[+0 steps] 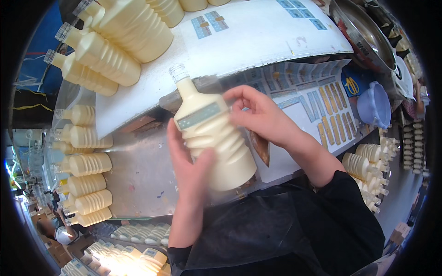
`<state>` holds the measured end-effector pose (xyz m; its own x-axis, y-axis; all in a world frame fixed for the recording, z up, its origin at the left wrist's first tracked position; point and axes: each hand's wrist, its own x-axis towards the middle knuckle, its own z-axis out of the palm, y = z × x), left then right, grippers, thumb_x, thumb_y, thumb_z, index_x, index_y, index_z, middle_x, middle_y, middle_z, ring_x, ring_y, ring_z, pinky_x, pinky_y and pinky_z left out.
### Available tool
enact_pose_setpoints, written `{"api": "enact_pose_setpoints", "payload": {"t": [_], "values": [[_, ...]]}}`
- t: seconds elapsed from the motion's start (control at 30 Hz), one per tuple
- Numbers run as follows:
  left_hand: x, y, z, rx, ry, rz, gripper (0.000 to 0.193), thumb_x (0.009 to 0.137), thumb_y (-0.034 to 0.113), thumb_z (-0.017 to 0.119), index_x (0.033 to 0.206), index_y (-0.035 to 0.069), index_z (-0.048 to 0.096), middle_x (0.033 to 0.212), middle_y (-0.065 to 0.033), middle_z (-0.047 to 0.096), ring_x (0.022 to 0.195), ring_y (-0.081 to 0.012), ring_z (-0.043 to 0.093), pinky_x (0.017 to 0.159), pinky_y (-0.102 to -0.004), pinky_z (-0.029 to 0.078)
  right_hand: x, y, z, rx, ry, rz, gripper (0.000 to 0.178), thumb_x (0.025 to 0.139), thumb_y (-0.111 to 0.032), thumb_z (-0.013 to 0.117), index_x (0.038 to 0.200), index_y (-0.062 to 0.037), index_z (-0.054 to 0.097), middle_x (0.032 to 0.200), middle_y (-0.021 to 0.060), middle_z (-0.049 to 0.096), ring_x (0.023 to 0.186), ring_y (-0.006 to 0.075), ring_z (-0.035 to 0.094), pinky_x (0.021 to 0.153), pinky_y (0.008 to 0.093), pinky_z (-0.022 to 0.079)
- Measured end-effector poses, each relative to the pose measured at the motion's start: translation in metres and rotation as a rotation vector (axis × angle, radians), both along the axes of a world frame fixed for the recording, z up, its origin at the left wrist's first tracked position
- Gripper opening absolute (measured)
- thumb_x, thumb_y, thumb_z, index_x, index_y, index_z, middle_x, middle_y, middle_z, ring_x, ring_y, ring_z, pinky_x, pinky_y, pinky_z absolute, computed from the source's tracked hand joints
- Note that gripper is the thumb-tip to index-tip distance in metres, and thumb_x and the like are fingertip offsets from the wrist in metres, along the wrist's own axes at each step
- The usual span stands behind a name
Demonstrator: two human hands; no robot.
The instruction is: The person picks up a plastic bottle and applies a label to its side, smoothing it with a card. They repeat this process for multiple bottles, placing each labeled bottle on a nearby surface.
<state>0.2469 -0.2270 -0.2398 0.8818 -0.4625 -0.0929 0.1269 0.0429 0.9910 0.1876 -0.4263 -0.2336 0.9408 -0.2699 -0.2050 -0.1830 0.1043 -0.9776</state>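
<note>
A cream plastic bottle [216,138] with ribbed sides and a clear threaded neck leans in front of me, its neck toward the upper left. My left hand [189,154] grips its left side, thumb across the ribs. Across the bottle's shoulder runs a pale blue-green label strip [199,115]. At the strip's right end, my right hand [255,110] has its fingers curled against the bottle; what they pinch is hidden. Below that hand a brown, pointed flat piece [260,148] sticks out; I cannot tell whether the hand holds it.
Similar bottles [90,164] line the left edge, with larger ones [133,27] at the back left. A raised white board [258,37] carries some labels. Label sheets [336,112] lie to the right, beside a lilac basin [374,105]. More bottles [359,165] stand beyond my right elbow.
</note>
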Motion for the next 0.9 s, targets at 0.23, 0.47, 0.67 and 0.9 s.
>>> {"api": "enact_pose_setpoints", "payload": {"t": [0.23,0.47,0.67,0.9], "values": [[0.028,-0.01,0.001,-0.116,0.163,0.121,0.041,0.109,0.02,0.051,0.146,0.003,0.045,0.133,-0.0115,0.058,0.124,-0.0206,0.057,0.105,-0.0397,0.05,0.022,0.003,0.002,-0.037,0.003,-0.01,0.031,0.099,-0.021,0.07,0.122,-0.003,0.057,0.089,-0.0035,0.06,0.081,0.0022,0.055,0.071,0.019,0.045],[0.027,-0.015,0.001,-0.21,0.191,0.137,0.036,0.104,0.011,0.06,0.138,0.002,0.05,0.131,-0.0099,0.057,0.117,-0.0176,0.059,0.102,-0.0337,0.05,0.026,0.005,-0.003,-0.064,-0.01,-0.031,0.027,0.099,-0.018,0.071,0.117,-0.0037,0.057,0.084,-0.0054,0.058,0.076,0.0005,0.053,0.066,0.0174,0.044],[0.028,-0.015,0.0,-0.211,0.2,0.135,0.038,0.103,0.01,0.062,0.138,0.001,0.049,0.132,-0.0102,0.056,0.117,-0.0172,0.057,0.104,-0.0331,0.047,0.025,0.005,-0.005,-0.026,-0.004,-0.033,0.025,0.1,-0.018,0.07,0.117,-0.0039,0.056,0.084,-0.0058,0.058,0.076,-0.0004,0.053,0.066,0.0173,0.044],[0.027,-0.018,0.0,-0.164,0.16,0.17,0.034,0.106,0.013,0.057,0.137,0.002,0.052,0.129,-0.0104,0.061,0.116,-0.0191,0.061,0.1,-0.0362,0.054,0.025,0.005,-0.007,-0.022,-0.021,-0.041,0.023,0.101,-0.017,0.067,0.117,-0.004,0.057,0.085,-0.0056,0.058,0.076,0.0003,0.053,0.067,0.0179,0.044]]}}
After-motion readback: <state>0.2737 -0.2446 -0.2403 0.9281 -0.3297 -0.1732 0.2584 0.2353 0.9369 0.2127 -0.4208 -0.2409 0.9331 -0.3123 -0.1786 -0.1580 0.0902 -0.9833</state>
